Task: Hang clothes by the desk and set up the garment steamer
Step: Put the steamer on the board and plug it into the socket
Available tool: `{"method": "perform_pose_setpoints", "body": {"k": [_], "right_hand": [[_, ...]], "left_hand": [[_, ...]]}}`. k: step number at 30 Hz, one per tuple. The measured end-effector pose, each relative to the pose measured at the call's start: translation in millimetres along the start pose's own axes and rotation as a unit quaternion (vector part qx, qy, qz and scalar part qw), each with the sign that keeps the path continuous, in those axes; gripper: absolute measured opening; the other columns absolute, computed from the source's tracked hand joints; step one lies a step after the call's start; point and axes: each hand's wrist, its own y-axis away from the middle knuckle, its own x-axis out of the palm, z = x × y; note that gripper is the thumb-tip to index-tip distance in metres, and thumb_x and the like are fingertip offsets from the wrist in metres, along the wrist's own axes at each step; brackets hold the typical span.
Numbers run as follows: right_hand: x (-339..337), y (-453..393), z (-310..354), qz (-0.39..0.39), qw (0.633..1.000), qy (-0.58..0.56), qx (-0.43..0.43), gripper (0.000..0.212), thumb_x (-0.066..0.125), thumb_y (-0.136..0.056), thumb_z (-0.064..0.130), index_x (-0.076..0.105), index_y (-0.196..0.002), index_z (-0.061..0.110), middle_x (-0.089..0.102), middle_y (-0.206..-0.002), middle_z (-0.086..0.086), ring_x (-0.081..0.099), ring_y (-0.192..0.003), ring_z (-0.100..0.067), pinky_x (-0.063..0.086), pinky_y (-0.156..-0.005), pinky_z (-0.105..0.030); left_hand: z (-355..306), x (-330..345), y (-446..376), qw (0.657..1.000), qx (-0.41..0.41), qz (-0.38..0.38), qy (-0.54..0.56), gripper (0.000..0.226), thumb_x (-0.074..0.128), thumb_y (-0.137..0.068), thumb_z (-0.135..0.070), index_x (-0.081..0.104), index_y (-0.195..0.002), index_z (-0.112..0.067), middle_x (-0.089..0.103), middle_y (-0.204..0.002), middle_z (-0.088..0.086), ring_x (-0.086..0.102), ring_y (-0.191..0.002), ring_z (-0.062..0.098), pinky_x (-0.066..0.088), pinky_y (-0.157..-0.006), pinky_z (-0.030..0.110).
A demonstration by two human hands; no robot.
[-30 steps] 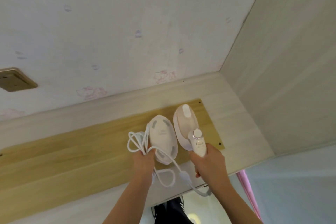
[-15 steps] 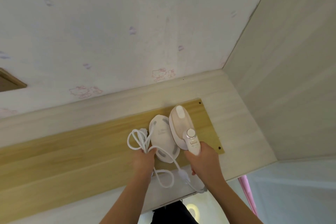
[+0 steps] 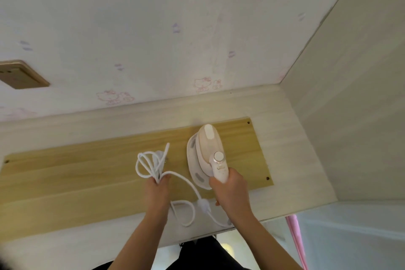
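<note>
Garment steamer [image 3: 207, 151] gripped in right hand [image 3: 230, 190], cord [image 3: 151, 164] bunched in left hand [image 3: 157, 190]

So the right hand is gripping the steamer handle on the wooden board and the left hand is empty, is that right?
Not quite. In the head view the left hand is not empty: it holds the bundled white cord. The right hand does grip the steamer handle on the wooden board.

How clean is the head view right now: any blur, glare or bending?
Head view: soft, even daylight with no glare; the steamer and cord read clearly, while the left edge smears; wide-angle bending curves the desk edge and wall lines.
</note>
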Motion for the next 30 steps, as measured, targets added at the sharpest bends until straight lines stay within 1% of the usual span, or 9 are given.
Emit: {"method": "perform_pose_setpoints", "body": {"k": [2,4,9,15,18,22,25,27,30], "right_hand": [[8.6,3.7,0.7,0.003,1.0,-0.017,0.006,0.019,0.068,-0.075,0.024,0.06,-0.087,0.012,0.064,-0.076,-0.007,0.061,-0.057,-0.019,0.043,-0.039,-0.02],[15.6,7.5,0.1,0.005,0.999,-0.031,0.013,0.018,0.067,-0.076,0.023,0.06,-0.088,0.012,0.064,-0.076,-0.007,0.061,-0.057,-0.02,0.044,-0.039,-0.02],[26.6,8.9,-7.6,0.001,1.0,-0.016,0.025,0.013,0.063,-0.077,0.02,0.058,-0.085,0.011,0.062,-0.074,-0.008,0.062,-0.057,-0.022,0.043,-0.038,-0.019],[28.8,7.7,-10.6,0.0,1.0,-0.009,0.023,0.014,0.064,-0.077,0.021,0.057,-0.084,0.011,0.062,-0.076,-0.008,0.062,-0.058,-0.024,0.042,-0.037,-0.018],[28.4,7.3,-10.7,0.007,1.0,-0.001,0.019,0.014,0.063,-0.078,0.022,0.056,-0.084,0.013,0.063,-0.076,-0.007,0.062,-0.058,-0.022,0.043,-0.038,-0.02],[25.7,4.2,-11.1,0.025,1.0,0.011,0.015,0.016,0.063,-0.076,0.024,0.055,-0.085,0.014,0.062,-0.075,-0.007,0.058,-0.055,-0.018,0.052,-0.041,-0.029],[21.9,-0.1,-12.2,0.028,0.999,0.041,0.007,0.017,0.064,-0.075,0.028,0.056,-0.085,0.016,0.062,-0.074,-0.003,0.06,-0.057,-0.018,0.057,-0.049,-0.038],[21.0,-1.6,-12.7,0.027,0.998,0.05,0.005,0.019,0.064,-0.075,0.03,0.056,-0.086,0.016,0.062,-0.075,-0.001,0.061,-0.061,-0.018,0.058,-0.053,-0.041],[20.6,-1.3,-14.5,0.017,0.999,0.051,0.007,0.021,0.064,-0.076,0.032,0.056,-0.088,0.016,0.061,-0.077,0.0,0.062,-0.065,-0.019,0.058,-0.056,-0.042]], "left_hand": [[-1.3,-9.0,0.7,1.0,0.012,-0.007,-0.003,0.003,0.056,-0.093,-0.015,0.057,-0.095,-0.015,0.056,-0.077,0.0,0.052,-0.075,0.022,0.041,-0.073,0.035],[-1.8,-16.6,0.4,1.0,0.016,-0.01,0.0,0.002,0.055,-0.093,-0.016,0.056,-0.092,-0.015,0.055,-0.076,0.001,0.05,-0.071,0.02,0.04,-0.068,0.034],[2.6,-25.8,-4.9,1.0,0.02,-0.019,0.005,0.017,0.056,-0.093,-0.014,0.054,-0.076,-0.02,0.053,-0.077,0.008,0.047,-0.073,0.021,0.036,-0.058,0.03],[6.6,-30.7,-2.7,1.0,0.014,-0.024,0.003,0.016,0.057,-0.093,-0.016,0.057,-0.077,-0.017,0.053,-0.075,0.01,0.047,-0.07,0.022,0.036,-0.059,0.03],[8.2,-32.4,-2.2,1.0,0.01,-0.023,0.008,0.011,0.057,-0.093,-0.018,0.06,-0.084,-0.013,0.055,-0.075,0.008,0.048,-0.07,0.023,0.038,-0.059,0.03],[9.4,-35.9,-3.0,1.0,0.009,-0.018,-0.003,0.013,0.057,-0.093,-0.021,0.062,-0.088,-0.01,0.053,-0.076,0.01,0.046,-0.071,0.022,0.037,-0.062,0.032],[6.4,-36.5,0.2,1.0,0.012,-0.006,-0.013,0.014,0.055,-0.094,-0.02,0.061,-0.092,-0.007,0.046,-0.073,0.01,0.041,-0.066,0.02,0.034,-0.056,0.03],[3.7,-36.6,2.6,1.0,0.015,0.002,-0.012,0.017,0.057,-0.093,-0.021,0.06,-0.092,-0.005,0.043,-0.069,0.008,0.038,-0.063,0.019,0.034,-0.056,0.03],[-2.4,-37.2,5.3,1.0,0.02,0.015,-0.005,0.011,0.057,-0.092,-0.016,0.064,-0.093,-0.007,0.046,-0.067,0.004,0.041,-0.061,0.018,0.036,-0.058,0.03]]}}
